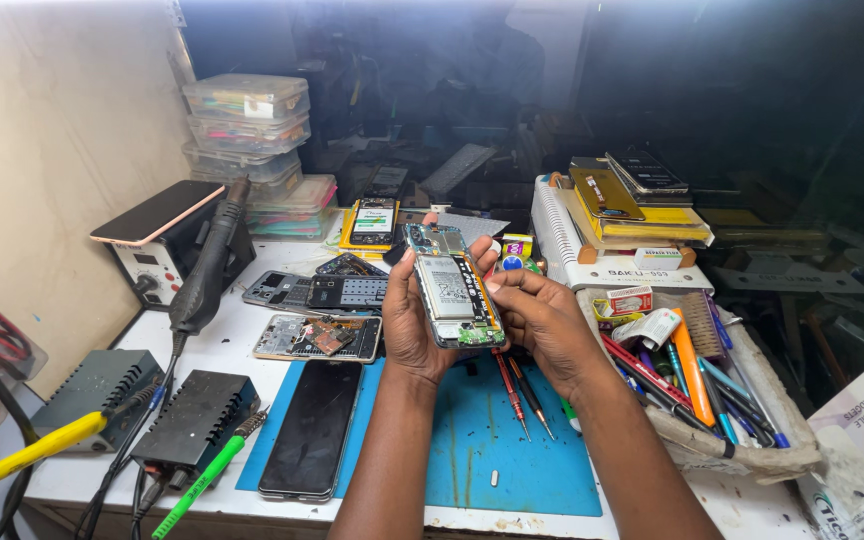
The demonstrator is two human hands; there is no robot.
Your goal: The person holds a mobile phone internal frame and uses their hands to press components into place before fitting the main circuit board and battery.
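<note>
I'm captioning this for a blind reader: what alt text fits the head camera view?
Two hands hold an opened phone with its back removed above a blue work mat: the left hand grips its side and the right hand touches its edge. Screwdrivers, a dark phone and dismantled phone parts lie around on the bench.

Blue mat (pixel 512 450), black phone (pixel 312 430), orange pen (pixel 694 362), white tabletop (pixel 222 350).

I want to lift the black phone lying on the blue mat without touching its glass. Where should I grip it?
Grip the black phone by its two long side edges, coming from above at its near end. It lies flat, screen up, overhanging the blue mat on the left, and that end has nothing around it.
</note>
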